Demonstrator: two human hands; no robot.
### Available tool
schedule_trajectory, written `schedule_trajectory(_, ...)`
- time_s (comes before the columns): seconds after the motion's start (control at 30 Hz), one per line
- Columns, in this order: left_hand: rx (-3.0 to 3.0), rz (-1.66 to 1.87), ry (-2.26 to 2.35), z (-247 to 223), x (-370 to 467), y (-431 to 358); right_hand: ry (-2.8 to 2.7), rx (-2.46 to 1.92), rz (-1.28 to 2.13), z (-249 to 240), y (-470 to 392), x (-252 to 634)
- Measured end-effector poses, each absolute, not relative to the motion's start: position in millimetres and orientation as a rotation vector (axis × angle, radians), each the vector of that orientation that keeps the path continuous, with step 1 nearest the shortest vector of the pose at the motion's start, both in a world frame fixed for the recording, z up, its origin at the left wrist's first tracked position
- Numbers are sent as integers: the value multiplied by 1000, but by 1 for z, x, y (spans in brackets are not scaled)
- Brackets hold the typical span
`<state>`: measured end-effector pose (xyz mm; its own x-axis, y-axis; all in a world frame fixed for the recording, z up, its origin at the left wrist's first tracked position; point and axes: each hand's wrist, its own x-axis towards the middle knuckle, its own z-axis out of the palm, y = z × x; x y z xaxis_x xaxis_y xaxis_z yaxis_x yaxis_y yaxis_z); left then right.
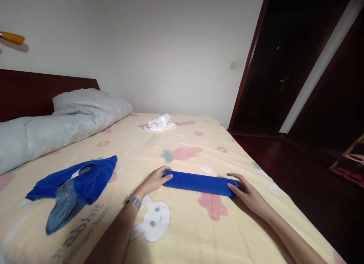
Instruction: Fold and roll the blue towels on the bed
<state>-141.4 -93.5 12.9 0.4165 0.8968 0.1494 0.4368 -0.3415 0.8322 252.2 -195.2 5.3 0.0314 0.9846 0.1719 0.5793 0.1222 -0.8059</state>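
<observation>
A blue cloth [199, 183], folded into a long flat strip, lies crosswise on the bed in front of me. My left hand [157, 179] pinches its left end, thumb on top and fingers behind the edge. At the right end, my right hand [245, 190] grips the strip between thumb and fingers, its index finger stretched out above the corner. Off to the left lies a crumpled blue cloth [98, 176] with a white tag, tangled with a piece of blue denim [64, 205].
The bed [182, 233] has a yellow sheet printed with rabbits and carrots. A grey quilt [71, 116] is bunched along the headboard [42, 84]. A white plastic bag [160, 123] sits towards the wall. Beyond the bed's right edge are dark floor and a door [273, 66].
</observation>
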Motion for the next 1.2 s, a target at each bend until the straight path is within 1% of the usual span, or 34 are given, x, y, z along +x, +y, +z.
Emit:
schedule_trajectory(0.2, 2476, 719, 1434, 17, -134, -100, -1907, -1569, -46, -8, -184, 249)
schedule_trajectory(0.3, 2720, 739, 1363, 23, -126, -111, -2006, -1519, -254, -8, -186, 238)
schedule_trajectory(0.4, 2929, 653, 1096, 23, -112, -121, -2164, -1484, -287, -11, -189, 225)
schedule_trajectory(0.47, 2948, 546, 1014, 20, -104, -123, -2241, -1488, -266, -16, -188, 221)
schedule_trajectory(0.67, 2842, 452, 1047, 8, -112, -109, -2161, -1539, -214, -22, -180, 235)
schedule_trajectory(0.83, 2814, 434, 1037, 14, -124, -107, -2119, -1563, -170, -13, -182, 244)
schedule_trajectory(1.03, 2896, 430, 1100, 26, -128, -110, -2128, -1595, -257, -6, -188, 246)
schedule_trajectory(1.2, 3060, 465, 1105, 21, -127, -112, -2146, -1601, -333, -2, -188, 255)
